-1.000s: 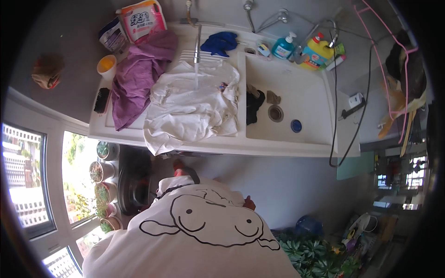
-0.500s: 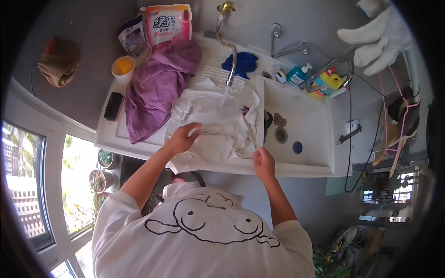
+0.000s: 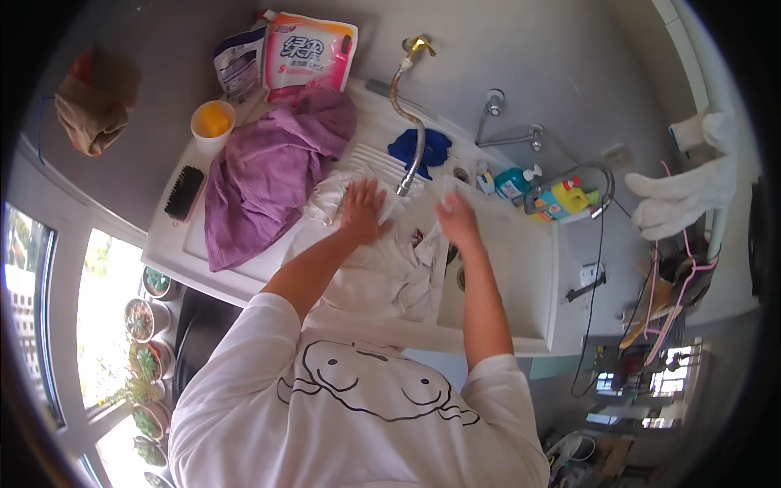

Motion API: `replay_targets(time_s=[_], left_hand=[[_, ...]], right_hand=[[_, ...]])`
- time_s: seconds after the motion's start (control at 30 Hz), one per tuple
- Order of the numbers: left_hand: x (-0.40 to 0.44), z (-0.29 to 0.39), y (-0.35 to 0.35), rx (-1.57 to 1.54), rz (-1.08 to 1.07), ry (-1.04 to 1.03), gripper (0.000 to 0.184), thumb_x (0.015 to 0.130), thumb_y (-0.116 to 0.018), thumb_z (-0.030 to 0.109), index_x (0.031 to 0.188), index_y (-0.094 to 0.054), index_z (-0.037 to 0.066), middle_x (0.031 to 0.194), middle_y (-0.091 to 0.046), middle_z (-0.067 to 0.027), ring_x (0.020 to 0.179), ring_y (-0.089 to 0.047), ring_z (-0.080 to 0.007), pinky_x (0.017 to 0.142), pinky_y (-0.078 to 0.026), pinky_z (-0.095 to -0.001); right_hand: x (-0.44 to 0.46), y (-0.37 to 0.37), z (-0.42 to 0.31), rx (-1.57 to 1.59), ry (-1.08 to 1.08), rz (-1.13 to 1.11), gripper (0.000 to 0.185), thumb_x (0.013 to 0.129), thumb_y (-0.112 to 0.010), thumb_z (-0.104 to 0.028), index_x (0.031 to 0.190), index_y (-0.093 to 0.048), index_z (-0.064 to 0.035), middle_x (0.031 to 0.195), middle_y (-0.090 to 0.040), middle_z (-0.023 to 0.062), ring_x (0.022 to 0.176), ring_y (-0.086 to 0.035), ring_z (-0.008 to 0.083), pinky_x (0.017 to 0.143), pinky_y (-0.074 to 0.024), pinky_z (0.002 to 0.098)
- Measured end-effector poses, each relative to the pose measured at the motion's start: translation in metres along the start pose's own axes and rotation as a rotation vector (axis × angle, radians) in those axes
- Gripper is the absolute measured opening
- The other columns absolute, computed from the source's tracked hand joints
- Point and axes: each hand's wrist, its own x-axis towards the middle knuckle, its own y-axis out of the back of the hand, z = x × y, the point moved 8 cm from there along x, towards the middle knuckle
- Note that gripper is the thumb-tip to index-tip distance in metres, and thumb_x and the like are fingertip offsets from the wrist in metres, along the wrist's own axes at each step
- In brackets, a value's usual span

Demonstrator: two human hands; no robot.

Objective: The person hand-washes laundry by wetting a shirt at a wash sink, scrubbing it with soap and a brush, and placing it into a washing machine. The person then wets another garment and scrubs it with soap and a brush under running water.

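White fabric garment (image 3: 366, 281), crumpled, marked with one small dark patch (image 3: 417, 237), its design too small to read. Thick, draped cloth (image 3: 277, 179), plain purple; small bunched cloth (image 3: 420, 150), plain deep blue. White short-sleeved T-shirt (image 3: 325, 443) on the person, printed with a black line drawing (image 3: 374, 378) of dots and upturned curves. Large plastic pouch (image 3: 309, 71), white, pink and orange with dark lettering. Teal pump bottle (image 3: 510, 185), white-headed; yellow plastic bottle (image 3: 560, 201), red-capped. Smooth tabletop (image 3: 191, 252), white.
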Motion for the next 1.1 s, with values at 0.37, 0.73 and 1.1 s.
replay_targets(time_s=[0.37, 0.73, 1.1], left_hand=[[-0.074, 0.012, 0.025, -0.250, -0.095, -0.061, 0.062, 0.073, -0.046, 0.048, 0.124, -0.033, 0.015, 0.133, -0.022, -0.0092, 0.125, -0.012, -0.0262, 0.101, -0.006, -0.0442], [-0.070, 0.015, 0.025, -0.243, -0.130, -0.086, 0.064, 0.072, -0.047, 0.047, 0.125, -0.032, 0.015, 0.133, -0.021, -0.0100, 0.125, -0.012, -0.0275, 0.100, -0.006, -0.0458], [-0.070, 0.015, 0.025, -0.170, -0.141, -0.064, 0.065, 0.071, -0.049, 0.047, 0.124, -0.033, 0.013, 0.133, -0.022, -0.0110, 0.125, -0.013, -0.0290, 0.099, -0.007, -0.0483]], right_hand=[[0.252, 0.025, -0.148, 0.533, 0.063, 0.010, 0.068, 0.074, -0.047, -0.050, 0.100, -0.047, 0.0128, 0.103, -0.049, 0.0258, 0.101, -0.046, 0.0299, 0.084, -0.0339, 0.0350], [0.269, 0.007, -0.149, -0.073, -0.039, 0.298, 0.045, 0.070, -0.054, -0.032, 0.098, -0.049, 0.0024, 0.105, -0.048, 0.0184, 0.097, -0.049, 0.0304, 0.081, -0.0399, 0.0391], [0.202, 0.020, -0.041, 0.648, 0.227, 0.456, 0.037, 0.072, -0.058, -0.017, 0.100, -0.048, 0.0048, 0.096, -0.053, 0.0212, 0.092, -0.052, 0.0300, 0.081, -0.0395, 0.0337]])
